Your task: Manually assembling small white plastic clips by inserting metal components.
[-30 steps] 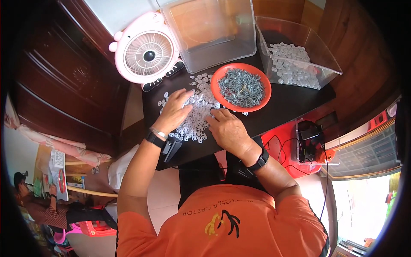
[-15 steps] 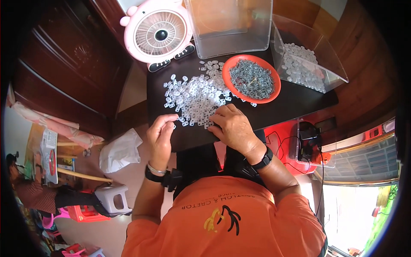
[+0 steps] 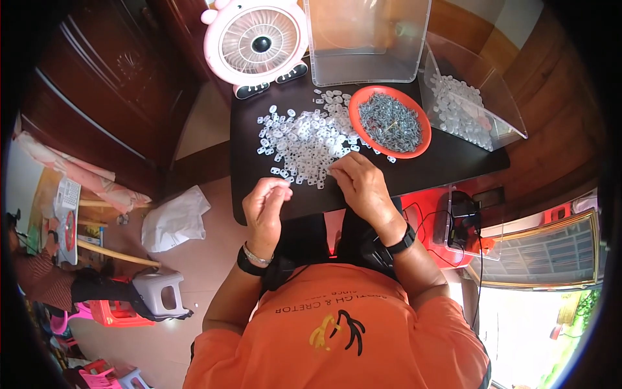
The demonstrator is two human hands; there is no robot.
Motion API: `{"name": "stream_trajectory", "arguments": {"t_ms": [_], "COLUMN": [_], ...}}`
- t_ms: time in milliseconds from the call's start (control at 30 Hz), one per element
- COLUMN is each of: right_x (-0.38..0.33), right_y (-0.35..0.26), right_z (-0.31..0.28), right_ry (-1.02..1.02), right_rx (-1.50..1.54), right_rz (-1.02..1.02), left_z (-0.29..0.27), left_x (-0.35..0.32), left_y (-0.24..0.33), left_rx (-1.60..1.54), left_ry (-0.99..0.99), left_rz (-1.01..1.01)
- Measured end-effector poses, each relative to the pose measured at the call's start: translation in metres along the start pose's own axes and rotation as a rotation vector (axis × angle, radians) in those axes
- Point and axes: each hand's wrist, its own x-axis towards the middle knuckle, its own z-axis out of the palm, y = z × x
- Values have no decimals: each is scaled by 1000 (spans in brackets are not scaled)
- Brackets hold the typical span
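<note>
Sitting at a dark tabletop [image 3: 440, 165], a person in an orange shirt works a pile of small white pieces [image 3: 304, 139]. The right hand [image 3: 359, 185] rests at the pile's near edge, fingers curled down onto the pieces. The left hand [image 3: 265, 207] is raised off the front edge, fingertips pinched together; what they hold is too small to tell. An orange bowl [image 3: 418, 146] of grey bits sits just right of the pile, a pink fan [image 3: 256, 42] behind.
</note>
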Motion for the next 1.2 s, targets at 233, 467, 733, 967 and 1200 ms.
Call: {"name": "stream_trajectory", "arguments": {"t_ms": [233, 467, 733, 967, 1200], "right_x": [-14, -20, -27, -23, -21], "right_y": [-32, -21, -28, -37, -44], "right_z": [2, 6, 5, -1, -4], "right_ry": [-14, -87, -239, -170, -212], "right_rx": [244, 432, 967, 450, 415], "right_rz": [-180, -145, 362, 2, -10], "left_z": [12, 14, 18, 15, 6], "left_x": [-6, -16, -26, -28, -30], "left_y": [12, 6, -1, 3, 4], "left_rx": [-393, -629, -854, -647, -537], "left_ry": [-435, -439, -385, -308, -311], "left_rz": [-421, -526, -586, -520, -493]}}
